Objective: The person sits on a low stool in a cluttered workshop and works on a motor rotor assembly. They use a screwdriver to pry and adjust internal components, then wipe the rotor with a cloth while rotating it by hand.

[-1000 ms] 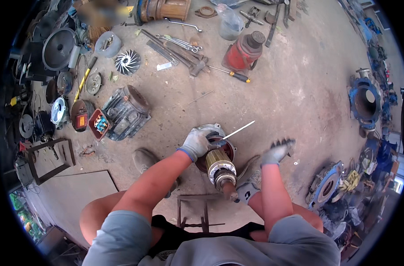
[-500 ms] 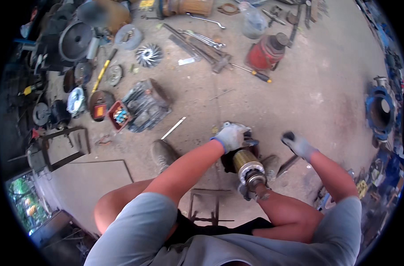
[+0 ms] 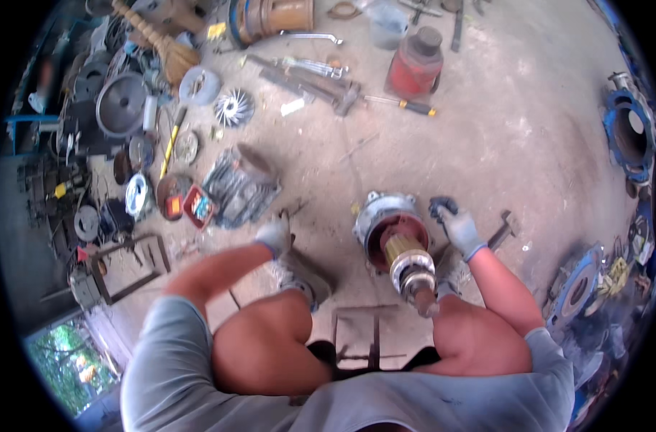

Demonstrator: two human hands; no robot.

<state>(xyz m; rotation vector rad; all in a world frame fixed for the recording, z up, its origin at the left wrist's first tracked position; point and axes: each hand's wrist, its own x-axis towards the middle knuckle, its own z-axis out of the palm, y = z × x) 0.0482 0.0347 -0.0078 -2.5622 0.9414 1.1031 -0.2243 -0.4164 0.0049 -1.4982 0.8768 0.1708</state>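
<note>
Floor [image 3: 500, 158], rotor [image 3: 403, 250], blurred orange label [image 3: 173, 207]

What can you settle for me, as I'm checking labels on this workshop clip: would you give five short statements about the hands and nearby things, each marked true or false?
1. The rotor has its far end inside the round housing. True.
2. The left hand grips the rotor. False: it is well apart from it, near the left shoe.
3. The right hand wears a glove. True.
4. The screwdriver lies beyond the red jack, farther from the person. False: it lies on the near side.
5. The fan wheel lies to the left of the jack. True.
</note>
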